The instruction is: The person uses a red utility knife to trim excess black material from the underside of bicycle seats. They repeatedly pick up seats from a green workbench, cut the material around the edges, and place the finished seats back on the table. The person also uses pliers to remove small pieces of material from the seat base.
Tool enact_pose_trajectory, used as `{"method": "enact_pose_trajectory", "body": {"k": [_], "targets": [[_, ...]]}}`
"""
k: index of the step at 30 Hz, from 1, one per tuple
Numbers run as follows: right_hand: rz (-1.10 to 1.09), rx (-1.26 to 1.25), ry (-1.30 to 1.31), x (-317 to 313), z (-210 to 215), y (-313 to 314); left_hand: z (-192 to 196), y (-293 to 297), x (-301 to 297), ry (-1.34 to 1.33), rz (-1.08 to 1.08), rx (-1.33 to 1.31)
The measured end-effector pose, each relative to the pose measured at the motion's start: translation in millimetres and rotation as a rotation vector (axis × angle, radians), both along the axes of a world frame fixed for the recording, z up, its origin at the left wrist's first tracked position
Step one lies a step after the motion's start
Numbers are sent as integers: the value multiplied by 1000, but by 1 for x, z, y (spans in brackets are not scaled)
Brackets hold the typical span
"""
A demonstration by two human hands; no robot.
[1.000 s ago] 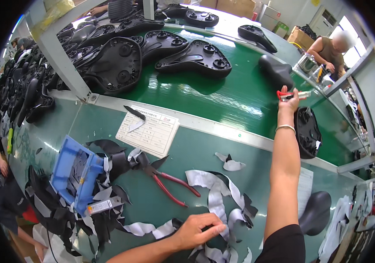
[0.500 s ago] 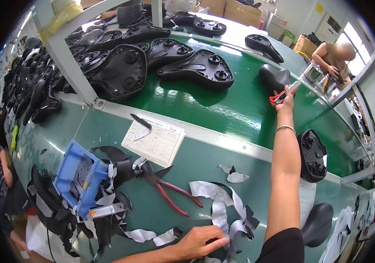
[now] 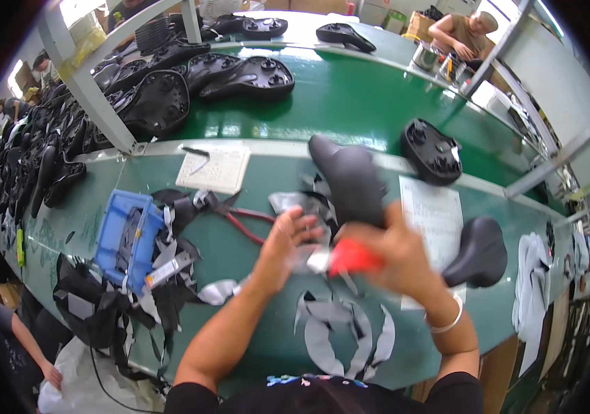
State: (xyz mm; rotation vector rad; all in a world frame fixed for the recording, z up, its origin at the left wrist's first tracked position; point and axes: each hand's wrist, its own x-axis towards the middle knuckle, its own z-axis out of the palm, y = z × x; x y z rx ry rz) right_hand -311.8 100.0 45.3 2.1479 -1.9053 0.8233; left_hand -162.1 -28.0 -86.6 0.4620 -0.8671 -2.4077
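Observation:
My right hand (image 3: pixel 405 259), smeared by motion, is closed on a red-handled hand tool (image 3: pixel 355 257) over the bench. A black bicycle saddle (image 3: pixel 350 179) hangs just beyond its fingers and appears to be held in the same hand; the exact grip is blurred. My left hand (image 3: pixel 284 248) is open, fingers spread, facing the tool's pale end. Whether it touches the tool I cannot tell. Red-handled pliers (image 3: pixel 243 215) lie past my left hand, partly hidden by it. Grey and black fabric scraps (image 3: pixel 322 341) lie on the bench nearer me.
A blue bin (image 3: pixel 106 238) stands among scraps at left. Another saddle (image 3: pixel 478 252) and a paper sheet (image 3: pixel 429 207) lie at right. An upturned saddle (image 3: pixel 433 152) sits by the green belt (image 3: pixel 350 90). Saddles pile up far left. A co-worker (image 3: pixel 460 41) sits far right.
My right hand has come back from over the belt with the red-handled tool, and the saddle there has come too. My left hand has risen and spread its fingers. The view has shifted.

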Motion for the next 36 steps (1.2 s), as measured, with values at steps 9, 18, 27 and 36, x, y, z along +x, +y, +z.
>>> {"method": "enact_pose_trajectory", "body": {"k": [9,18,27,36], "targets": [[-417,338,-728,82,-44,144,46,11,75,-365,-195,-251],[-80,312,51,51,-45,139,96,22,74,-613,-242,-556],[-387,406,-459,143,-85,198,80,75,122,-780,264,-458],[-413,93,-698,131,-46,135,69,121,151,-559,504,-389]]}}
